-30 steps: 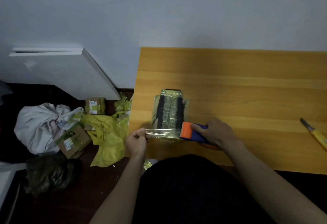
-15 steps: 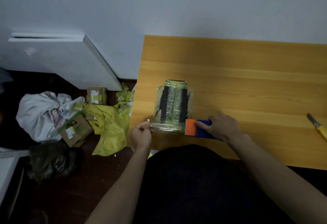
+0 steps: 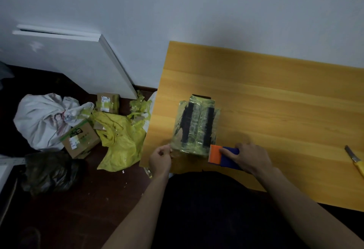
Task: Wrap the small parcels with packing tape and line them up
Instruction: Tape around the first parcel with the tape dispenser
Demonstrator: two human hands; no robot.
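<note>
Lying near the left front corner of the wooden table, the parcel is a dark block wrapped in glossy yellowish tape, with two black strips showing through along its length; its near end sits just back from the table's front edge, between the two hands; the left hand is curled at the parcel's near left corner, thumb and fingers pinching the free end of a clear strip of packing tape that runs across the parcel's near end; the right hand grips the tape dispenser, a blue body with an orange front, whose orange end touches the parcel's near right corner, the index finger laid along the blue top; a yellow-handled utility knife lies well apart at the table's right edge, partly out of view; on the dark floor to the left lie a yellow plastic bag, a white sack, a black bag and two cardboard boxes, one near the wall by a leaning white board.
</note>
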